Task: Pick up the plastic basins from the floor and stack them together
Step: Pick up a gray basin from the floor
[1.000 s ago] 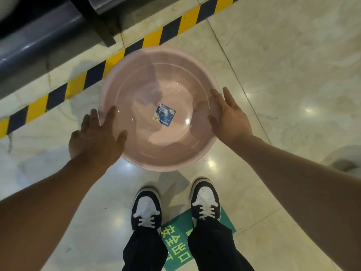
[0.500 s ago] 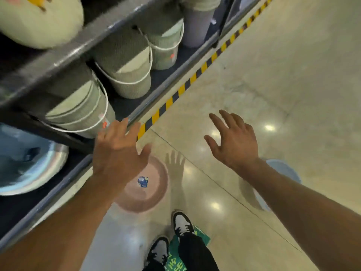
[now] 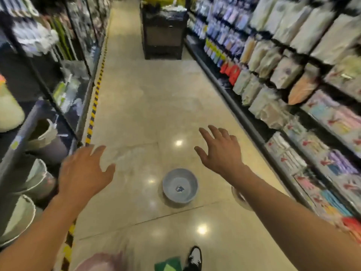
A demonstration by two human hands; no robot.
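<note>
**Pink basin underfoot, blue one ahead, both hands empty**

Pink plastic shows at the bottom edge: a pink basin (image 3: 101, 261) sits on the floor (image 3: 148, 106) close to the person's shoe (image 3: 194, 258), beside a green floor sticker (image 3: 169, 265); it looks parked there as the base of the stack, though that is a judgement. Both forearms reach forward over the aisle; the left hand (image 3: 84, 173) is spread flat, palm down, fingers splayed, holding nothing; the right hand (image 3: 220, 151) is likewise wide open and empty, fingers fanned and angled ahead. Between and beyond the wrists, a blue basin (image 3: 180, 187) rests upright on the floor, well apart from the pink one; a pale rim (image 3: 239, 198) peeks out under the right forearm, possibly another basin; too hidden to tell. Shelves (image 3: 293, 79) of packaged goods line the right; a striped tape (image 3: 93, 106) edges the left racks; a dark display stand (image 3: 163, 30) closes the aisle.
</note>
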